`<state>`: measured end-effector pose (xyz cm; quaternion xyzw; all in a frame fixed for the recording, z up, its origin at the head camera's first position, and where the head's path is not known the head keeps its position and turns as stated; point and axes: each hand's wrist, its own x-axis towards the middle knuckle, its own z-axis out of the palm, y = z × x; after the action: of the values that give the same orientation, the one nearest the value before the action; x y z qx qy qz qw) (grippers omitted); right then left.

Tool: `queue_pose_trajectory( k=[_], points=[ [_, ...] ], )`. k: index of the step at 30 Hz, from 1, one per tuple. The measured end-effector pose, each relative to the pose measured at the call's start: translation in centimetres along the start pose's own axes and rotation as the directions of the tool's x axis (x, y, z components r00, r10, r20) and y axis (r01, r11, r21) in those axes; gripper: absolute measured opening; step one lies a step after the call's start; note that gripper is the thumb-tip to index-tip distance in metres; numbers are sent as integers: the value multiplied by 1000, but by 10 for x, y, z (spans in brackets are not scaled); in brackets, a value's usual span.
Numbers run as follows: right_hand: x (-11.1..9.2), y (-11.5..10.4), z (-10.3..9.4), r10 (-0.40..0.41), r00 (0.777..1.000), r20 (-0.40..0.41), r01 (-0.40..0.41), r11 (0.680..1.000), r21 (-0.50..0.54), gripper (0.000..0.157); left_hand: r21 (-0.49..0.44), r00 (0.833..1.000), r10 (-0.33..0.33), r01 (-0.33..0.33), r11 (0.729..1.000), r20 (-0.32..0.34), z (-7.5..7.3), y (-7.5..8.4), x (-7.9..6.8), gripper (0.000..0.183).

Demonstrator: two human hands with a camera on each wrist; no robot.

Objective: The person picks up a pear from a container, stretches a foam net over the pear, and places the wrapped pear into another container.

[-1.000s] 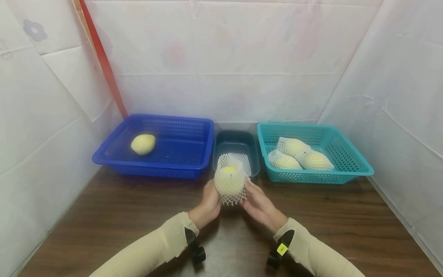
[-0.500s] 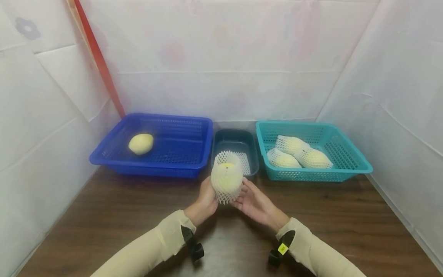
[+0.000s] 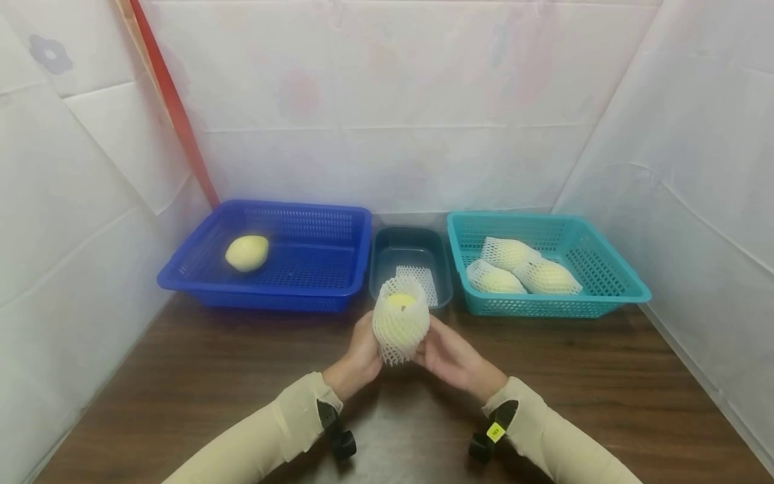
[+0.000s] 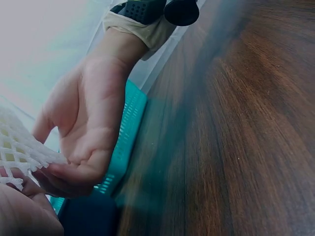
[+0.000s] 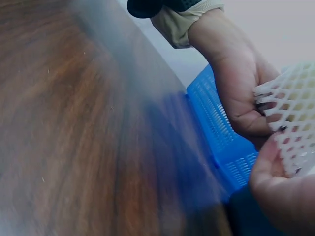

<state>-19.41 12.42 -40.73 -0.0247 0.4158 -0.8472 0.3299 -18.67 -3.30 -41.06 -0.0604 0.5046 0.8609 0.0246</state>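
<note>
A pale yellow fruit in a white foam net sleeve [image 3: 399,326] is held between both hands above the table, its bare top showing through the sleeve's open upper end. My left hand [image 3: 361,353] grips it from the left. On the other side my right hand [image 3: 450,356] curls its fingers round the sleeve's lower right; the fruit hides some fingertips. The right wrist view has the right thumb [image 5: 268,157] against the net's edge. More flat foam net [image 3: 423,279] lies in a small dark teal tray [image 3: 444,269] just behind the fruit.
At the back left, a blue basket [image 3: 272,290] contains one bare yellow fruit [image 3: 247,253]. A turquoise basket [image 3: 617,289] at the back right holds three fruits in foam nets [image 3: 549,277]. White sheeting [image 3: 387,161] encloses the brown wooden table [image 3: 242,376].
The netted fruit has shifted slightly down and towards me over the last half second. My right fingers, earlier seen spread below the sleeve, have moved in behind it.
</note>
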Motion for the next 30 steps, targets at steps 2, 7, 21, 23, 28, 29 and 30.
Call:
queue_pose_trajectory(
  k=[2,7,21,23,28,29,30],
  points=[
    [-2,-3,0,-10,999,-43,5,994,-108,48,-11,1000,-13,13,1000,1,0,0,0,30],
    [-9,-14,0,-146,989,-22,126,914,-386,56,-58,999,-21,23,998,25,0,4,0,37],
    [-12,-1,10,-539,809,233,482,382,-789,101,54,1000,-11,10,998,18,8,-1,-4,28],
    [-10,1,10,-585,780,222,492,355,-795,93,80,1000,-16,14,997,22,8,-1,-3,28],
    [-11,-5,13,-616,751,238,505,302,-809,87,111,994,-41,30,993,98,6,4,-2,34],
    [-12,-7,15,-613,753,239,504,304,-808,87,121,992,-51,36,992,119,6,6,-3,35],
    [-13,-10,16,-610,756,238,502,307,-809,87,133,989,-64,46,990,137,5,8,-3,35]
  ],
)
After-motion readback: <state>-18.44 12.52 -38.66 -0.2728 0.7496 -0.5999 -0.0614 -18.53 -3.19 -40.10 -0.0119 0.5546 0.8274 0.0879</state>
